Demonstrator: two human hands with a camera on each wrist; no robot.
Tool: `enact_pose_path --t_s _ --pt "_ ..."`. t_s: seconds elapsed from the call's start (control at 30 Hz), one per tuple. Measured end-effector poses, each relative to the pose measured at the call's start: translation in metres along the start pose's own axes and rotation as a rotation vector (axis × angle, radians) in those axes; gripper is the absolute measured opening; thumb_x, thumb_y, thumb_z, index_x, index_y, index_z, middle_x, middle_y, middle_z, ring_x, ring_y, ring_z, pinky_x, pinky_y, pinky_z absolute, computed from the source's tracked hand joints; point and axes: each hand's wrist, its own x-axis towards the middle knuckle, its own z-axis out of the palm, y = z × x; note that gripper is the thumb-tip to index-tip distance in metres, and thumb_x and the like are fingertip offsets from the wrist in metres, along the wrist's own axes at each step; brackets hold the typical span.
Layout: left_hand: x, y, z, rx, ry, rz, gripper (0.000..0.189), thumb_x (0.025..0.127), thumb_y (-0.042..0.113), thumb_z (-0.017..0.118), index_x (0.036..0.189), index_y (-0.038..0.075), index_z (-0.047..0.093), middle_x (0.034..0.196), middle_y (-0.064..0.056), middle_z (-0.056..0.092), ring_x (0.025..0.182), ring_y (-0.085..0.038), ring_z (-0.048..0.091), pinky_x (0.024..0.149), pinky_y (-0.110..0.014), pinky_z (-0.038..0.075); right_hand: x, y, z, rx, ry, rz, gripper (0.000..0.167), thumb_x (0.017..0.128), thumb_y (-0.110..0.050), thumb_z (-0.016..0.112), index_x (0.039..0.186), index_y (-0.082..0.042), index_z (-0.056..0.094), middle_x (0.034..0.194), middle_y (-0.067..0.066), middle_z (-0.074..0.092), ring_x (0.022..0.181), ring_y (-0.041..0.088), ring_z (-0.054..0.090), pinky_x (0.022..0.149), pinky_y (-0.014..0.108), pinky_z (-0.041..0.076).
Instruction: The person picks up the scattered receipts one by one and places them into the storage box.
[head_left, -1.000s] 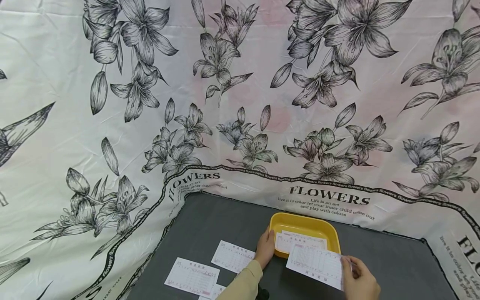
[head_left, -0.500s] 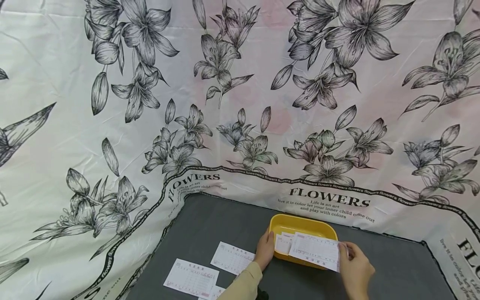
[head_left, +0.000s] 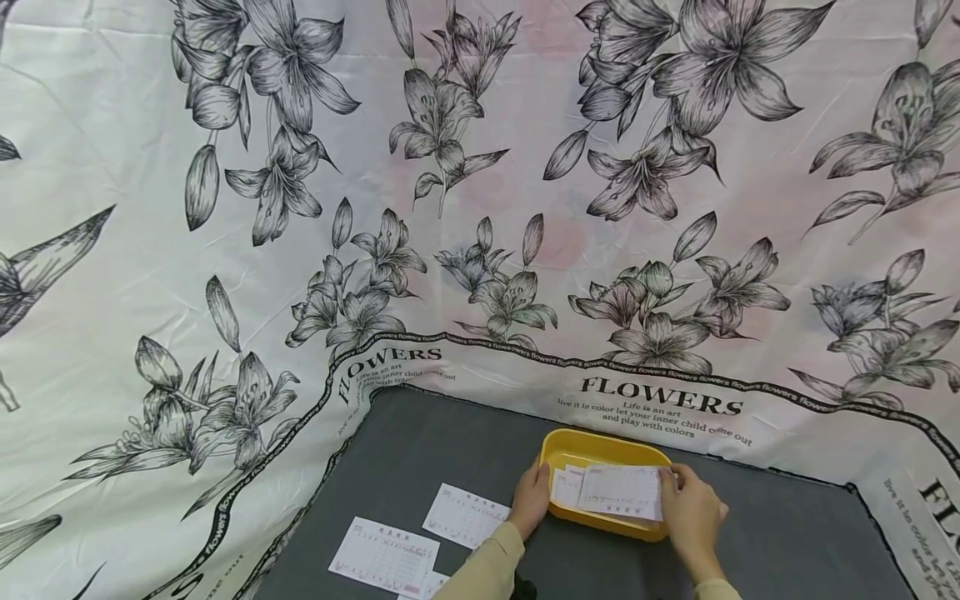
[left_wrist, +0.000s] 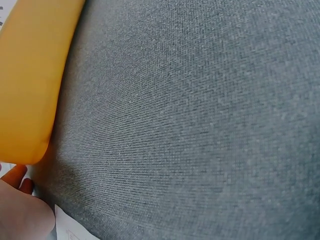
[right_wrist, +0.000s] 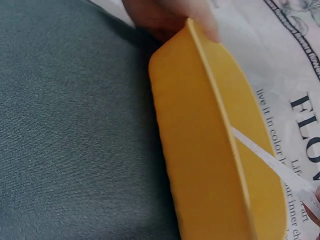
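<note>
My left hand (head_left: 530,498) grips the left end of a yellow plastic tray (head_left: 609,527); in the right wrist view its thumb lies over the tray rim (right_wrist: 215,75). Between thumb and fingers, my right hand (head_left: 692,510) pinches the right edge of a white printed paper slip (head_left: 621,492), held over the tray's right part. Seen from the right wrist, this slip (right_wrist: 267,159) slants in over the rim. More printed slips (head_left: 566,487) lie inside the tray, partly covered by the held one. The left wrist view shows the tray's side wall (left_wrist: 32,75) and part of the left hand (left_wrist: 22,212).
Left of the tray, printed slips lie on the dark grey cloth-covered table (head_left: 420,433): one by the left forearm (head_left: 465,514), a nearer slip (head_left: 384,554), and another slip (head_left: 431,586) partly under it. A white flower-printed curtain (head_left: 480,250) hangs behind the table.
My right hand has moved left and up with the slip, from in front of the tray to over it. The left hand has kept its hold on the tray.
</note>
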Motion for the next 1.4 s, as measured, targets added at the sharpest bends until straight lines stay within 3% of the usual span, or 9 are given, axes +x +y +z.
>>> enact_pose_path --t_s 0.27,0.53,0.83,1.03,1.23,1.4 --pt "0.001 -0.001 0.0 0.013 -0.006 -0.003 0.053 0.119 0.028 0.034 0.163 0.0 0.037 0.162 -0.02 0.047 0.152 -0.041 0.041 0.126 -0.059 0.033 -0.003 -0.002 0.014 -0.042 -0.066 -0.005 0.026 0.103 -0.017 0.069 0.114 0.007 0.074 0.079 0.019 0.072 0.074 0.04 0.066 0.073 0.059 0.035" --pt "0.001 0.002 0.003 -0.001 0.014 0.009 0.053 0.118 0.028 0.036 0.162 -0.001 0.04 0.16 -0.021 0.05 0.15 -0.041 0.043 0.125 -0.06 0.034 -0.003 -0.004 0.025 -0.128 -0.105 -0.046 0.025 0.101 -0.015 0.07 0.111 0.008 0.074 0.098 0.028 0.076 0.086 0.049 0.066 0.075 0.061 0.036" --pt "0.0 0.0 0.005 -0.019 0.007 0.011 0.053 0.118 0.028 0.035 0.163 -0.001 0.038 0.163 -0.02 0.046 0.153 -0.04 0.04 0.127 -0.058 0.032 -0.003 0.002 0.028 -0.208 -0.187 -0.082 0.023 0.1 -0.014 0.071 0.11 0.007 0.074 0.1 0.029 0.075 0.088 0.05 0.064 0.077 0.062 0.039" --pt "0.002 0.0 0.005 -0.021 -0.001 0.001 0.054 0.118 0.029 0.033 0.164 -0.001 0.036 0.165 -0.019 0.043 0.155 -0.04 0.037 0.127 -0.058 0.03 -0.003 0.004 0.027 -0.253 -0.246 -0.09 0.04 0.096 -0.022 0.077 0.119 0.01 0.07 0.103 0.031 0.075 0.092 0.05 0.06 0.082 0.064 0.038" --pt "0.001 0.001 0.003 -0.022 0.012 -0.006 0.054 0.118 0.028 0.034 0.163 -0.001 0.036 0.165 -0.02 0.043 0.154 -0.04 0.037 0.127 -0.058 0.031 -0.006 0.004 0.027 -0.27 -0.182 -0.134 0.049 0.093 -0.026 0.08 0.125 0.008 0.067 0.11 0.036 0.066 0.098 0.054 0.058 0.08 0.067 0.041" --pt "0.003 -0.001 0.001 -0.01 0.007 -0.023 0.054 0.118 0.029 0.034 0.163 0.0 0.037 0.164 -0.02 0.044 0.154 -0.041 0.038 0.127 -0.059 0.031 -0.009 0.008 0.026 -0.176 -0.081 -0.127 0.05 0.093 -0.023 0.079 0.127 0.01 0.063 0.121 0.041 0.054 0.107 0.061 0.055 0.084 0.072 0.043"
